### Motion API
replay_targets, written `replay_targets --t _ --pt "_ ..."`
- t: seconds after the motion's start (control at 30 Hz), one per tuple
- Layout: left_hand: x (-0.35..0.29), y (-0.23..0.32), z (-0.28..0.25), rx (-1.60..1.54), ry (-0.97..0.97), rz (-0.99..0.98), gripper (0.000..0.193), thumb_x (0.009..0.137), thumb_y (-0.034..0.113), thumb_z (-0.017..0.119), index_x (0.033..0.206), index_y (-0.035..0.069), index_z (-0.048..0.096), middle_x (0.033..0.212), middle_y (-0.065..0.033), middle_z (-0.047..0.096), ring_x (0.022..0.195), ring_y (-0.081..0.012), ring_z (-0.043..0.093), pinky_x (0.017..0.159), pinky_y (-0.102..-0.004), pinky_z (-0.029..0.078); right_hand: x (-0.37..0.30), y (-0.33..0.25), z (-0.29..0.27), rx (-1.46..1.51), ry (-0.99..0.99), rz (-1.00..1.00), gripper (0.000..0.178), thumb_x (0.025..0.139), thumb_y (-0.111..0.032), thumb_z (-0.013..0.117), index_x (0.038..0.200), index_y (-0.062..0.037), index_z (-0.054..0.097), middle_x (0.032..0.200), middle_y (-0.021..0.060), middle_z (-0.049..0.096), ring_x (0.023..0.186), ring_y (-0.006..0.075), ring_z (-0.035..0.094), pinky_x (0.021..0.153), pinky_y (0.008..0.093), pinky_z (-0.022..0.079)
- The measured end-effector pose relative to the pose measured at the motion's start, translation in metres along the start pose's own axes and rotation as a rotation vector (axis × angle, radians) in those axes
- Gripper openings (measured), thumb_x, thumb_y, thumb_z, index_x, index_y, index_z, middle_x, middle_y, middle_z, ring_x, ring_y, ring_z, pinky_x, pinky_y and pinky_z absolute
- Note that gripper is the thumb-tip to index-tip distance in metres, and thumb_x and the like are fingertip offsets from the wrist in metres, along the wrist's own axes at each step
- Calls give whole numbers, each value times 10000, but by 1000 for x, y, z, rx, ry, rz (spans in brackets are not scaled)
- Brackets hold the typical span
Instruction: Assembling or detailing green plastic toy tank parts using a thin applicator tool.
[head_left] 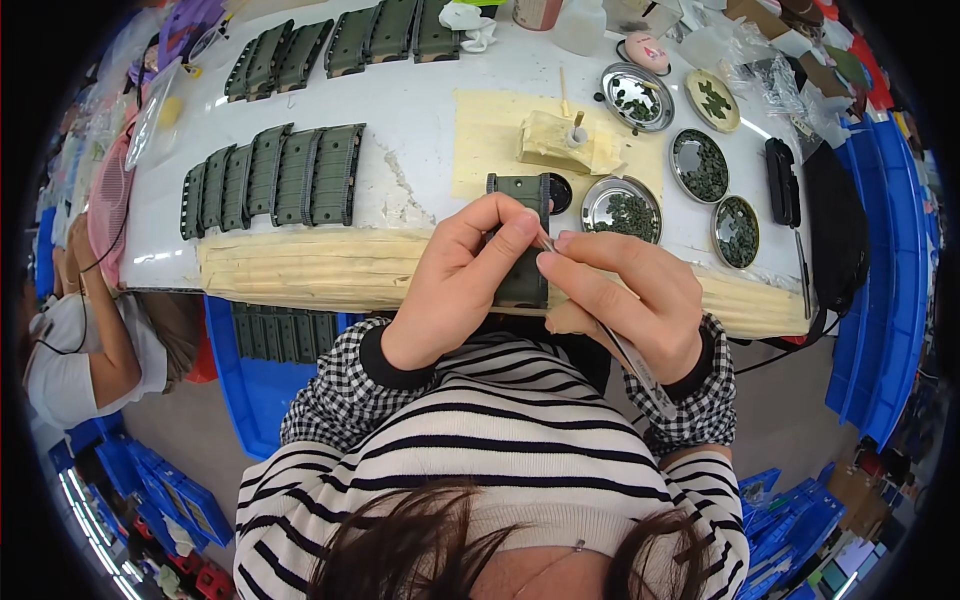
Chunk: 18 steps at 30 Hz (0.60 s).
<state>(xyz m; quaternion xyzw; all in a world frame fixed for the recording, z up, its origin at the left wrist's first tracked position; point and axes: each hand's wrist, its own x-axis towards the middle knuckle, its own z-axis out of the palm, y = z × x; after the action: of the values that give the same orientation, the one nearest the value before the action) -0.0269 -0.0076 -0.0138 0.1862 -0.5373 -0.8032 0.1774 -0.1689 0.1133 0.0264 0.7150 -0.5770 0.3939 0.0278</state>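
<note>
Hands, two, bare: left hand (450, 278), thumb and forefinger pressed together, anything pinched there too small to tell; right hand (645, 305), pinching a slim silver tweezer-like tool (634, 366), its tip near the left fingertips. Dark-green rectangular panel (522, 285), one, at the white table (410, 120)'s near edge, directly below the fingertips, long axis running away from the body; left hand nearer, above it, right at its right edge. Similar green panels (295, 178): about six in the near-left row; far-left rows overlap, count uncertain. Round metal dishes (597, 205) of small green pieces (630, 220): four. Round cream dish (697, 85): one.
</note>
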Motion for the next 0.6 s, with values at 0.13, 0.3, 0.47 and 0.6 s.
replay_targets --t 0.13,0.3,0.47,0.6 --pt "-3 1 1 -411 -15 -132 260 1012 252 479 962 15 572 911 -54 636 844 -138 643 778 -260 522 -2 -5 -4 200 54 184 293 774 -160 731 1021 -10 678 914 115 650 742 225 654 639 302 532" --pt "-3 3 5 -420 10 -158 271 1014 251 467 987 3 573 933 -109 658 824 -185 672 755 -286 556 -10 -1 4 342 165 308 193 858 -38 647 1043 6 681 920 124 654 752 188 640 682 264 512" --pt "-5 4 5 -418 4 -133 273 1016 248 461 988 1 573 966 -102 647 869 -161 645 788 -279 541 -6 -6 4 371 152 364 185 858 -23 643 1036 11 680 920 126 653 757 188 635 679 262 510" --pt "-5 2 5 -415 2 -114 278 1017 251 460 989 -1 575 961 -103 646 875 -158 643 789 -279 538 -6 -6 6 356 152 331 186 853 -13 642 1033 13 679 934 125 652 757 182 635 679 260 510"
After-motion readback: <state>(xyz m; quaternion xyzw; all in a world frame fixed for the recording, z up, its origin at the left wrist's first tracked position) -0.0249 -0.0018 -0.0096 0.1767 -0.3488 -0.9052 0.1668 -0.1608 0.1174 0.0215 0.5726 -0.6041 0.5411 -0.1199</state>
